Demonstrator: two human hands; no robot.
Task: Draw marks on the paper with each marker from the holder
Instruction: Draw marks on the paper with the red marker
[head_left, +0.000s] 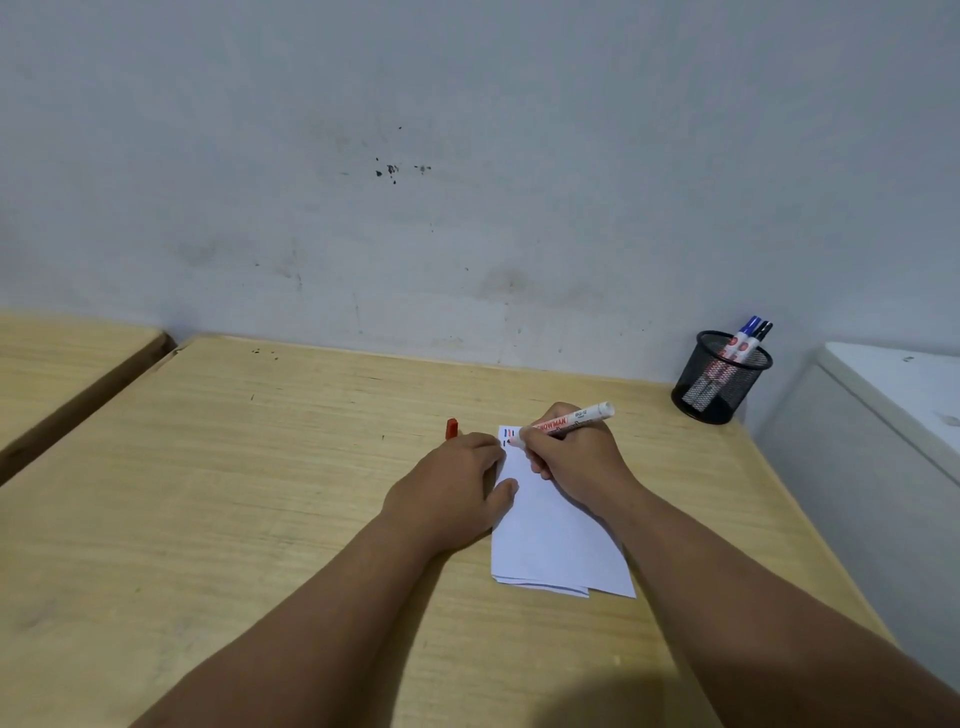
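Observation:
A small stack of white paper (556, 540) lies on the wooden table (260, 493). My right hand (576, 452) grips an uncapped white marker (569, 422), its red tip touching the paper's top left corner beside short blue, red and dark marks (510, 433). My left hand (457, 488) rests on the paper's left edge, holding it flat. The marker's red cap (451, 429) lies on the table just beyond my left fingers. A black mesh holder (719, 378) at the back right holds a blue-capped marker (744, 339) and a black-capped marker (757, 340).
A grey stained wall (467, 182) rises right behind the table. A white cabinet (893, 410) stands against the table's right edge. A second wooden surface (62, 358) sits at the far left, across a dark gap.

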